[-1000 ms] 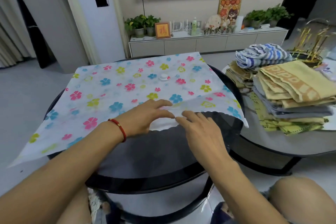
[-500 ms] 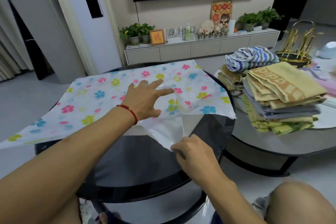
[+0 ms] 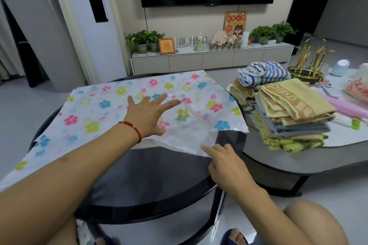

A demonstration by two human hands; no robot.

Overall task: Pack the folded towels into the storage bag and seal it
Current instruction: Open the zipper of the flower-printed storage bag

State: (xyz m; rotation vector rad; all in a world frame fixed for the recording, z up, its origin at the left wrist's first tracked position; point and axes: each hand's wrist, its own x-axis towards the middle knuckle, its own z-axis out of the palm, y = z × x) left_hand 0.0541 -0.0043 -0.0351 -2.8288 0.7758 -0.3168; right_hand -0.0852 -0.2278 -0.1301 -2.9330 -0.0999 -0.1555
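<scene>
The storage bag (image 3: 111, 105), white film with coloured flowers, lies spread flat on the round dark table (image 3: 151, 177). My left hand (image 3: 149, 113) rests flat at the bag's near mouth with its fingers spread; the fingertips look veiled by the film. My right hand (image 3: 225, 163) pinches the bag's lower near edge and holds that layer pulled toward me. The folded towels (image 3: 294, 109) are stacked on the grey table to the right, a yellow one on top, with a blue striped towel (image 3: 262, 73) behind them.
The grey table (image 3: 298, 157) also bears a gold rack (image 3: 310, 61), a pink strip (image 3: 350, 107) and small items. A TV cabinet (image 3: 211, 59) with plants stands at the back wall. My knees show at the bottom edge.
My hands have parted the bag's near edge. My left hand slid forward and spread flat at the mouth, while my right hand drew the lower layer back toward me.
</scene>
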